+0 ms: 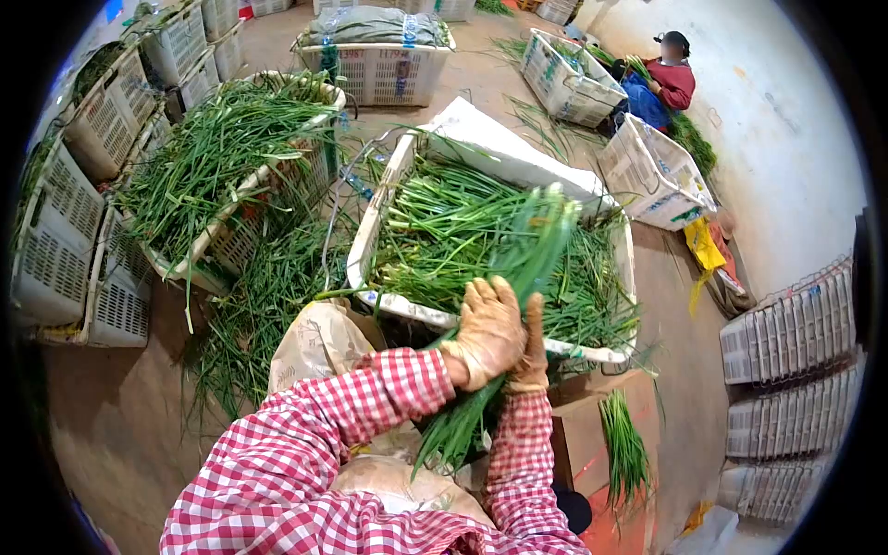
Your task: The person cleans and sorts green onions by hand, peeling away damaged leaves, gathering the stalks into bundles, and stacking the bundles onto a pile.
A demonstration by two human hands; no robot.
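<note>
A thick bunch of chives (532, 245) slants across the front of a white crate (368, 236), its pale stem ends pointing away from me and its leaf tips hanging towards my lap. My left hand (488, 333), in a tan glove, lies over the leaves with its fingers wrapped round them. My right hand (530, 356), gloved too, closes on the bunch from the right, its fingers partly hidden. Beneath the bunch the crate holds many loose chives (449, 217). A smaller bunch of chives (625, 444) lies on a cardboard box (578, 444) by my right forearm.
At left, a heaped crate (250, 199) stands beside chives strewn on the floor (254, 314). White foam board (499, 139) lines the front crate's far side. Stacked crates (786, 324) line the right. A person (671, 79) sits by the wall near more crates (647, 176).
</note>
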